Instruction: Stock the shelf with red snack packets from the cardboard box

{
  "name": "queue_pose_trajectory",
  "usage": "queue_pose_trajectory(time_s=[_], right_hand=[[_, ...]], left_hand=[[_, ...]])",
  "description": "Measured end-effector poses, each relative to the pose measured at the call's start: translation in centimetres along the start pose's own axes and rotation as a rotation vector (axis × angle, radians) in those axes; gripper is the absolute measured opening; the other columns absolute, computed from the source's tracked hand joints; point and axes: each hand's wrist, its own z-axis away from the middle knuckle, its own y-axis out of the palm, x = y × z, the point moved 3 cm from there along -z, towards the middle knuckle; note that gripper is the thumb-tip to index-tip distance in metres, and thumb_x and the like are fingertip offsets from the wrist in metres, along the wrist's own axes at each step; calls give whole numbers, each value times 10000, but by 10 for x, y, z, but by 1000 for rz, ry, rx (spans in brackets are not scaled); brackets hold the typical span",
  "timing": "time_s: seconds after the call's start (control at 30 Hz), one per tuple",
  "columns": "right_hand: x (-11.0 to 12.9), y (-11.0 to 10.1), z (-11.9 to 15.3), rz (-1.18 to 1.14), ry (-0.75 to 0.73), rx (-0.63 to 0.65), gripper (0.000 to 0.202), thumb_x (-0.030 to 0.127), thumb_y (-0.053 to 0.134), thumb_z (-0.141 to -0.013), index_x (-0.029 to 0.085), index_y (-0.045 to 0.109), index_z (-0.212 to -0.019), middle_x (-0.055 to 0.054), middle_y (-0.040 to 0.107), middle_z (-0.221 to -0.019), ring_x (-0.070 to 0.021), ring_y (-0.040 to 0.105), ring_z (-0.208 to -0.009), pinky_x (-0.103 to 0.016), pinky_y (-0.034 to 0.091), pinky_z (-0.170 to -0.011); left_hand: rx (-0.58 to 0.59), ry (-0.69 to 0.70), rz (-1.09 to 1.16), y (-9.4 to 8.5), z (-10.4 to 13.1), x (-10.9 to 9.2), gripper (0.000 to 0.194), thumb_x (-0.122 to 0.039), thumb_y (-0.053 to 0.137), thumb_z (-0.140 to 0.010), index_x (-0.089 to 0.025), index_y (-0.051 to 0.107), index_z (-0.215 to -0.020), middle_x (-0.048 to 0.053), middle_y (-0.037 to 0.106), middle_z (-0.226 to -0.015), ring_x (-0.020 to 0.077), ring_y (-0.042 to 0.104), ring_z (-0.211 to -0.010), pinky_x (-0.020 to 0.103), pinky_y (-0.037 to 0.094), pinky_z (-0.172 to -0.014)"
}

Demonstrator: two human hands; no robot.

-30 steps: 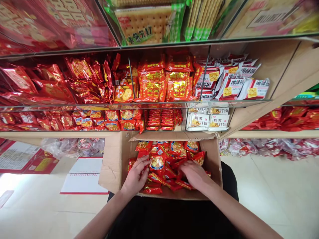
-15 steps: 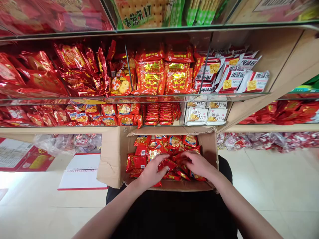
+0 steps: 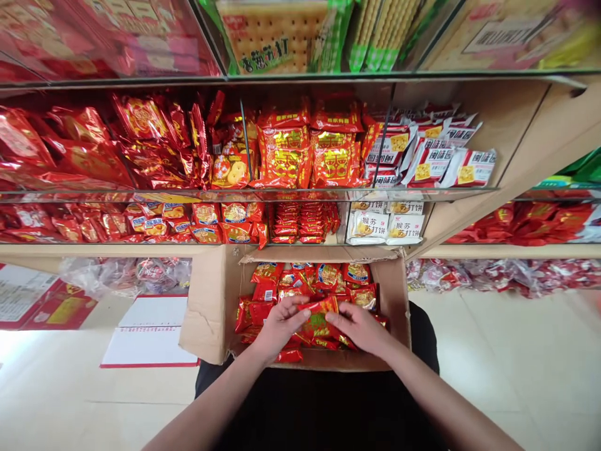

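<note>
your left hand (image 3: 280, 327) and right hand (image 3: 360, 327) part-curled, pinching a red packet (image 3: 323, 306) between them over the open cardboard box (image 3: 394, 297), long axis roughly left-right, right end angled slightly away from you, red-and-gold packets (image 3: 328, 275) jumbled inside

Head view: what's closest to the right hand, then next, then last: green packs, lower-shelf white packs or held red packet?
1. Red packet: touching the right hand, left side.
2. White packs: ahead, slightly right.
3. Green packs: highest up, slightly left.
</note>
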Motion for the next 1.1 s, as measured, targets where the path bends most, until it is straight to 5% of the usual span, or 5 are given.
queue_pose_trajectory(time_s=[0.1, 0.27, 0.4, 0.73, 1.1], right_hand=[[-14, 25, -10, 211, 22, 125, 440, 338, 193, -932, 184, 602, -878, -23, 658, -811, -136, 607, -766, -210, 430, -653], [-29, 51, -24, 586, 130, 181, 281, 145, 390, -831, 55, 634, -938, -184, 629, -990, -252, 565, -959, -306, 396, -826], [-28, 60, -25, 725, 201, 169, 362, 103, 323, -832, 37, 583, -1075, -215, 593, -1069, -287, 514, -1041, -386, 360, -852], [-39, 59, -32, 835, 134, 254, 318, 100, 373, -813, 75, 633, -995, -177, 614, -1048, -285, 476, -1045, -388, 319, -848], [-36, 43, -22, 735, 43, 170, 257, 67, 462, -745, 136, 621, -935, -122, 649, -825, -247, 533, -920, -331, 365, -772]], left_hand=[[-193, -26, 60, -16, 5, 3, 301, -316, 715, -623, -173, 607, -864, -103, 420, -454, 10, 375, -398, 125, 310, -412], [-305, -69, 282, -41, 18, 0, 342, -227, 724, -620, -216, 575, -928, -44, 629, -729, 80, 602, -679, 177, 473, -576], [-355, -123, 428, -46, 23, 1, 218, -154, 695, -648, -165, 585, -836, 8, 673, -774, 126, 644, -730, 240, 529, -652], [-249, -204, 529, -45, 25, -1, 205, -215, 651, -707, -189, 524, -866, 29, 678, -936, 197, 645, -878, 406, 511, -805], [-228, -220, 535, -44, 29, 1, 270, -236, 636, -727, -235, 524, -973, 17, 662, -990, 186, 645, -870, 398, 503, -812]])
